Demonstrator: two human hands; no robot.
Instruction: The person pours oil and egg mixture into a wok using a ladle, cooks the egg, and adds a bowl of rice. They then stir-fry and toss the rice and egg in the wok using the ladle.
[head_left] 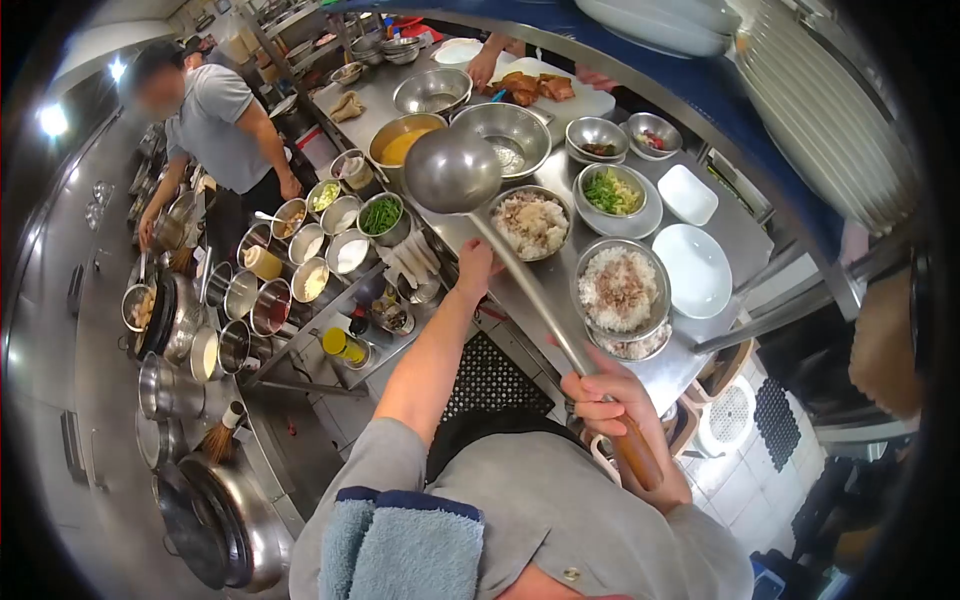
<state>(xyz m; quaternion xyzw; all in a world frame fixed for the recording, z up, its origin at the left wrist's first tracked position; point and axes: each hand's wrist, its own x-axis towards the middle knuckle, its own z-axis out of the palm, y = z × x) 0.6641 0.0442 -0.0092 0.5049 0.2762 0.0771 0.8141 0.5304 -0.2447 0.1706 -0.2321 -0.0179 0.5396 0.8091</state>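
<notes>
Ladle [453, 172], metal: looks stiff, smooth, likely front-heavy; best gripped by its wooden handle [637, 455]. Right hand [612, 398]: closed round that handle, ladle slanting forward from it. Left hand [477, 262]: near the rice [530, 225] and the ladle's head; from here I cannot tell its opening or hold.

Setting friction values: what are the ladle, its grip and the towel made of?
Ladle: metal, probably stainless steel, satin; grey with soft highlights.
Grip: likely wood, possibly varnished; orange-brown, slight sheen.
Towel: terry-type fabric, matte; fuzzy pile, fibre unclear.
</notes>
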